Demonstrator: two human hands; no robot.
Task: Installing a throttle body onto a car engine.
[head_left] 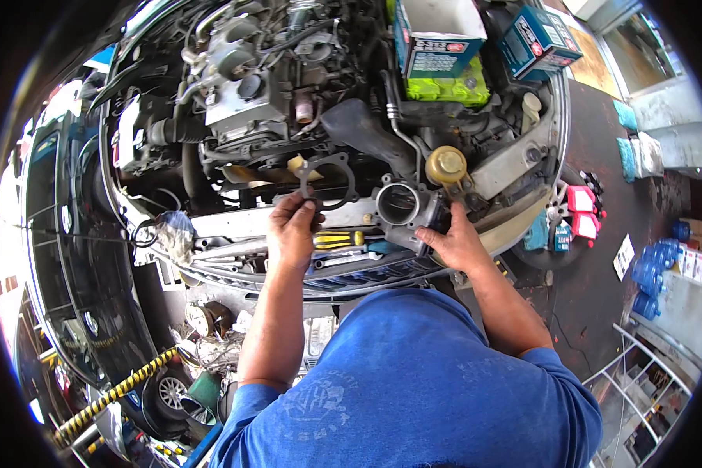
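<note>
Teal box [438, 64] open-topped; left hand [292, 231]: gasket [352, 186]; right hand [454, 240]: metal housing [404, 232]

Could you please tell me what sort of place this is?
Probably a car repair workshop: there is an exposed engine, yellow-handled tools lie in front of it, and a dark car stands off to the left.
</note>
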